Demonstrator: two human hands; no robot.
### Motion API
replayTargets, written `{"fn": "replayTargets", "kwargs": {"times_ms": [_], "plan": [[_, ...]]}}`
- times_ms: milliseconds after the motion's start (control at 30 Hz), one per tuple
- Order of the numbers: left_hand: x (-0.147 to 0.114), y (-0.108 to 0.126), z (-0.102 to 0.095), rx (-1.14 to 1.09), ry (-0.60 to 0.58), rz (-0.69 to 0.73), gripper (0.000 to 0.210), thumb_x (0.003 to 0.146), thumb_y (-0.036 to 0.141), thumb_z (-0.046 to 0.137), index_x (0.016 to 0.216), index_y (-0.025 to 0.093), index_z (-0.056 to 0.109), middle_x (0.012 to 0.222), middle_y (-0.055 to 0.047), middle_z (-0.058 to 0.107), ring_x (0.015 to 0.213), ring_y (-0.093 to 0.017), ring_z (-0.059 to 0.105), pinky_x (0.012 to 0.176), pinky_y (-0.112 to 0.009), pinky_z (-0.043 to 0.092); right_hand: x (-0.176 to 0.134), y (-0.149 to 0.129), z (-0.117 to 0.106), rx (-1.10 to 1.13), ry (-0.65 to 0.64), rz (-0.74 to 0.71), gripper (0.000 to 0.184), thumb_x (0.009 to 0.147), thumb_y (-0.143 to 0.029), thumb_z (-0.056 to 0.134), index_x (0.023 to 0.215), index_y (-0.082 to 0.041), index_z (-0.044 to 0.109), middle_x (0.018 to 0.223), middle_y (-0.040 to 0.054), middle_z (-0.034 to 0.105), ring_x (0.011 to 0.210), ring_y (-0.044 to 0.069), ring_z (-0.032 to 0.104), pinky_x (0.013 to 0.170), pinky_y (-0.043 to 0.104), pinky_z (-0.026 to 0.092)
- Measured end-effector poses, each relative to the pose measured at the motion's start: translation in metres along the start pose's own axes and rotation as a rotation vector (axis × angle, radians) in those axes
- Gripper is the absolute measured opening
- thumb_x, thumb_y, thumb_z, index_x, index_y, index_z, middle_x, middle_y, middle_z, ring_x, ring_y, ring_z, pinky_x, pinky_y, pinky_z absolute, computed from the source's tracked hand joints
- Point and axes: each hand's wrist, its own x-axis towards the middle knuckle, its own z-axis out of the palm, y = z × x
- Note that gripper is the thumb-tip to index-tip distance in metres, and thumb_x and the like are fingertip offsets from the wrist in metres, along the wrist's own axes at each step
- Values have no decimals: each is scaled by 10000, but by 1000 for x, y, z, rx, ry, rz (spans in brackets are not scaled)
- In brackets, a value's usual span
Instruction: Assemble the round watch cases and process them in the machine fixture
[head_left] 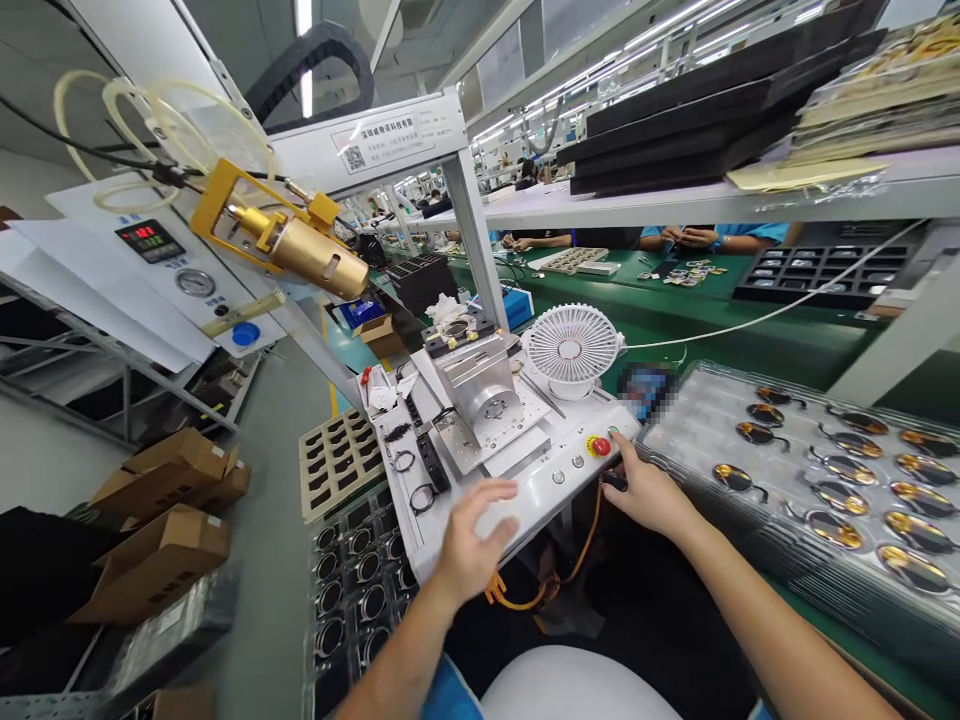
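My left hand (472,540) hovers over the front edge of a white bench machine (525,500), fingers spread and holding nothing; it is slightly blurred. At the panel's right end, the extended index finger of my right hand (651,490) touches a green button (614,431). A black part (615,480) shows beside that hand's other fingers; I cannot tell whether they touch it. To the left of the button are a red emergency stop (600,446) and two silver buttons (577,461). A metal fixture (487,385) stands on the machine, below a tilted gold cylinder (319,258).
A white fan (574,345) stands at the machine's back right. Right is a clear tray (694,410) of round dark parts with straps. Left are a beige slotted tray (306,470) and a tray of round watch-like parts (367,567). Co-workers' hands (686,237) show across the green bench.
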Motion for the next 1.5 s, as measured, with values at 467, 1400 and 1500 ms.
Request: {"fn": "replayTargets", "kwargs": {"times_ms": [467, 1400, 1500], "plan": [[-58, -40, 77, -959, -143, -519, 546, 633, 471, 959, 1132, 340, 782, 1152, -84, 788, 1149, -320, 733, 1093, -520, 532, -111, -58, 52, 761, 135, -404, 857, 594, -664, 937, 1275, -222, 662, 979, 74, 685, 868, 238, 671, 753, 349, 566], [-83, -60, 64, -945, -86, -568, 553, 640, 374, 981, 1117, 193, 770, 1077, -104, 787, 1044, -271, 766, 971, -392, 581, -15, 53, -151, -456, 295, 291, 336, 944, -137, 553, 1197, -40, 751, 995, 249, 746, 896, 341, 720, 749, 388, 483], [-77, -51, 64, -978, -127, -584, 590, 620, 372, 993, 1134, 200, 760, 1119, -105, 770, 1018, -251, 767, 930, -354, 584, -35, 33, -124, -222, 272, 140, 336, 959, -227, 576, 1215, -121, 766, 955, 143, 770, 788, 264, 735, 734, 347, 553]]}}
